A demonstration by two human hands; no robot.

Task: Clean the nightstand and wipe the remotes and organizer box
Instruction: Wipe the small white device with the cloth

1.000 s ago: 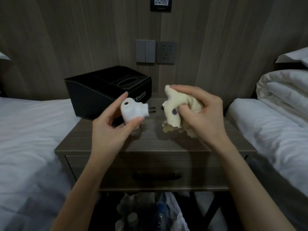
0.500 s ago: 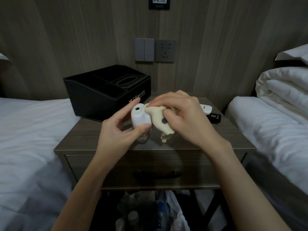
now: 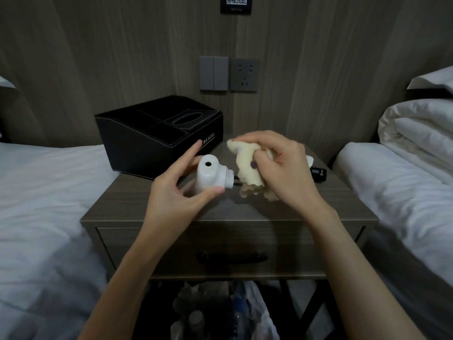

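My left hand grips white plastic plug-in device, prongs facing right; right hand clutches bunched pale yellow cloth just beside, for wiping it.

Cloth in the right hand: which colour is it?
The cloth is pale yellow with a purple dot; head view.

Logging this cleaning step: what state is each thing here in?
Plug-in device: held above nightstand by left hand, prongs facing cloth.
Cloth: bunched, gripped by right hand.
Organizer box: standing on nightstand.
Drawer: closed.
Wall socket: nothing plugged in.
Black remote: lying on nightstand, partly hidden.
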